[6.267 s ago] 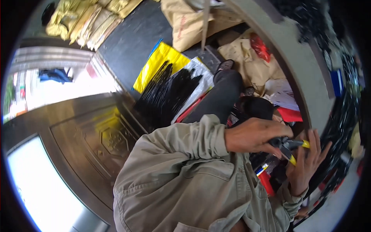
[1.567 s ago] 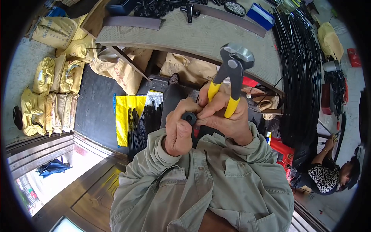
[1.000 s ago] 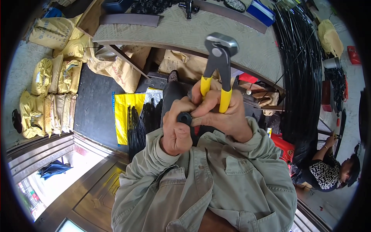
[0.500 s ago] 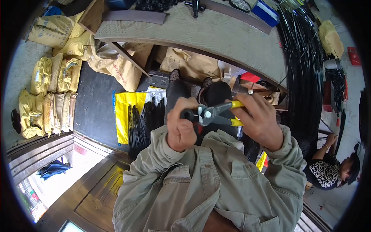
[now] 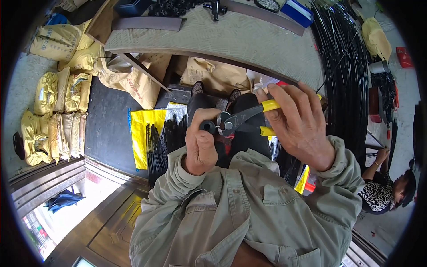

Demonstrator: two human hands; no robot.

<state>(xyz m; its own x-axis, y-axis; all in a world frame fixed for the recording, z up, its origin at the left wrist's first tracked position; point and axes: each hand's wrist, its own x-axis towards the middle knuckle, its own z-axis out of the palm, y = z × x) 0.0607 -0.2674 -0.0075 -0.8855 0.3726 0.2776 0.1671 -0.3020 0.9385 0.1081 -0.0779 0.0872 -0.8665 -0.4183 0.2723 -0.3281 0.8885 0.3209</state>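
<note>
My left hand (image 5: 202,144) is closed around a short black tubular piece (image 5: 207,126) with a round hole facing up. Cutting pliers (image 5: 242,117) with dark metal arms and yellow grips lie level in front of my chest. Their jaws are up against the black piece; what sits between them is too small to make out. The pliers' grips stand apart, held loosely in my right hand (image 5: 297,119), whose fingers are partly stretched out over the upper grip. Part of that grip is hidden behind the fingers.
Ahead stands a bench (image 5: 213,40) holding black parts and a blue box (image 5: 297,12). Long black strips (image 5: 340,66) hang over its right end. Black strips (image 5: 155,144) lie on a yellow sheet (image 5: 139,133). Sacks (image 5: 44,93) are stacked left. Another person (image 5: 378,191) sits far right.
My right fingers have loosened and spread, and the right hand has risen slightly. The pliers' jaws have shifted left, closer to the black piece. My left hand has moved slightly left.
</note>
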